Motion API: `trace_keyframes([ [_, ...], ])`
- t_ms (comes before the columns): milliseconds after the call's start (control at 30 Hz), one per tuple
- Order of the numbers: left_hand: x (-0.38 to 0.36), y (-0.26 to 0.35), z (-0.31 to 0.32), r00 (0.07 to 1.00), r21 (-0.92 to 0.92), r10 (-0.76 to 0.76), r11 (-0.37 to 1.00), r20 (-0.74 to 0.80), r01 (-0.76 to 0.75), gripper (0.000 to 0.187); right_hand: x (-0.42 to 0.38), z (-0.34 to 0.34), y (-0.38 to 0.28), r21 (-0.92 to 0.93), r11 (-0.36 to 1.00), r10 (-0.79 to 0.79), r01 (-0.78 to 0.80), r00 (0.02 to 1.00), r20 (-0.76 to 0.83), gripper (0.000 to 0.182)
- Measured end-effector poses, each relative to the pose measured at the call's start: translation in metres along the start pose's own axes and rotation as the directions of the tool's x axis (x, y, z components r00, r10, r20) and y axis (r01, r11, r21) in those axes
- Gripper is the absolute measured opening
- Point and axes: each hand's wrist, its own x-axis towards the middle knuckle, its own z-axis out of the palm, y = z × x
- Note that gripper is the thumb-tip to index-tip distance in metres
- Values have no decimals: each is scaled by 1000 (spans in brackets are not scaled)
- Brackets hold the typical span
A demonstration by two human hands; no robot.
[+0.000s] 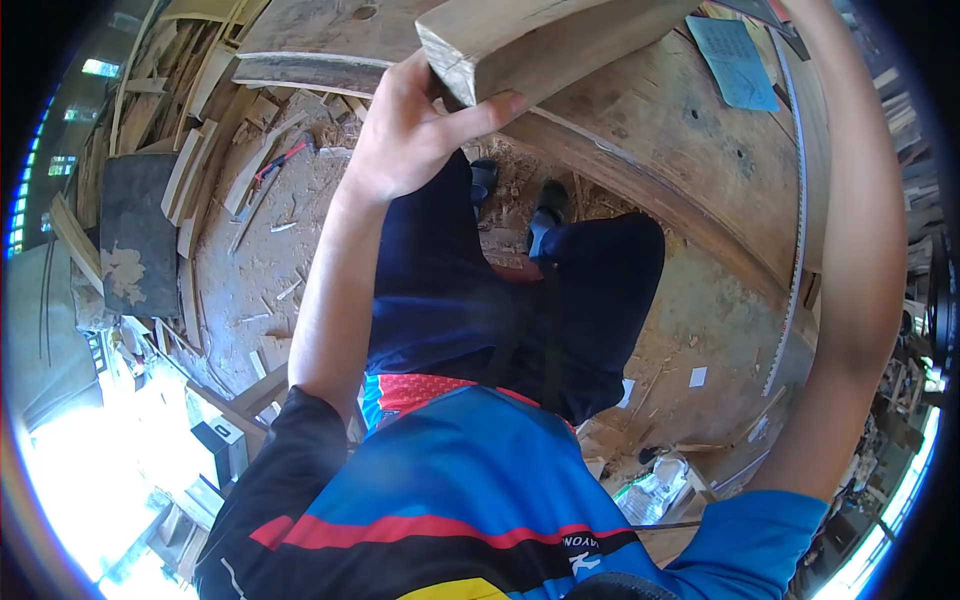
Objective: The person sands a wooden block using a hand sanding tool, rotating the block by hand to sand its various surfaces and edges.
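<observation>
My left hand (415, 125) is closed on the near end of a thick wooden block (570, 50), its thumb along the lower side and the other fingers largely hidden behind the end. The block lies at a slant across the top of the view, over a wooden workbench (640, 150). My right arm reaches up along the right side. Only the base of my right hand (795, 6) shows at the top edge, so its fingers are hidden. Close to it is a flat grey piece with a red part (765, 12), cut off by the frame.
A blue-green sheet of paper (733, 62) lies on the bench beside a long measuring rule (800, 210). A red-handled tool (283, 162) lies on the shaving-strewn floor (270, 245). Stacked wood strips (190, 170) stand at the left. A thick board edge (690, 215) runs near my knees.
</observation>
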Motion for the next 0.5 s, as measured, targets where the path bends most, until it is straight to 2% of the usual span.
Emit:
trace_keyframes([
  [33,-1,0,-1,1000,8,-10,1000,14,9,33,-1,0,-2,-53,999,10,-11,1000,-20,55],
  [67,1,0,0,999,15,-15,1000,28,14,33,-2,5,-4,-5,995,-103,103,994,-21,54],
  [167,-4,-18,-3,998,-132,51,990,46,-45,33,-28,-5,-76,130,907,-397,400,917,-47,52],
  [200,-5,-19,0,989,-148,149,978,15,-145,33,-40,-9,-89,191,874,-448,447,893,-40,52],
  [233,-5,-20,3,969,-159,245,956,-17,-245,33,-39,-10,-83,279,874,-420,398,907,20,51],
  [267,-5,-17,-3,981,-94,187,979,61,-180,34,-28,-2,-67,306,900,-343,311,938,54,52],
  [300,-4,-12,-3,991,-54,122,991,53,-119,36,-17,5,-51,328,918,-263,221,961,87,52],
  [367,1,-4,0,1000,25,4,1000,21,-4,39,-9,2,-3,100,995,-14,7,998,65,54],
  [400,1,-5,0,1000,-5,9,1000,12,-9,39,-2,4,21,29,1000,-1,0,999,34,52],
  [467,3,-9,1,1000,-65,26,998,4,-25,40,-5,2,0,59,998,-6,6,1000,8,53],
  [500,3,-6,1,1000,-86,-9,996,12,10,39,-5,2,-15,47,996,-76,74,996,35,54],
])
